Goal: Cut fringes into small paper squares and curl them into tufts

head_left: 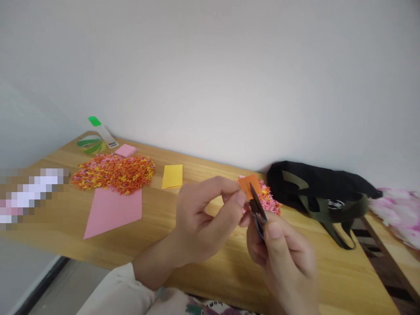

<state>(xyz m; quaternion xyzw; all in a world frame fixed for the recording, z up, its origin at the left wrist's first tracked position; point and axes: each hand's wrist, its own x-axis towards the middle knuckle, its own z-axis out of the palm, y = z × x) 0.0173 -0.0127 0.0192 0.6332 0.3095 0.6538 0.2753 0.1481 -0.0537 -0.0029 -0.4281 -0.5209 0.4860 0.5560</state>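
Between thumb and fingers, my left hand (206,218) pinches a small square of orange paper (250,185). My right hand (285,258) is closed around the handles of a pair of scissors (259,208), whose dark blades point up and to the left at the paper's edge. One blade crosses in front of the orange sheet. Behind both hands lies a small heap of pink and orange paper shreds (271,203), partly hidden by the paper and scissors. To the left of my left hand is a yellow paper pad (172,176).
A big pile of orange, yellow and pink shreds (114,173) overlaps a pink sheet (116,212). Pink slips (126,150), a tape roll (91,143) and a green-tipped white strip (104,132) lie behind. A black bag (315,183) rests against the wall, beside pink-white fluffy material (397,214).
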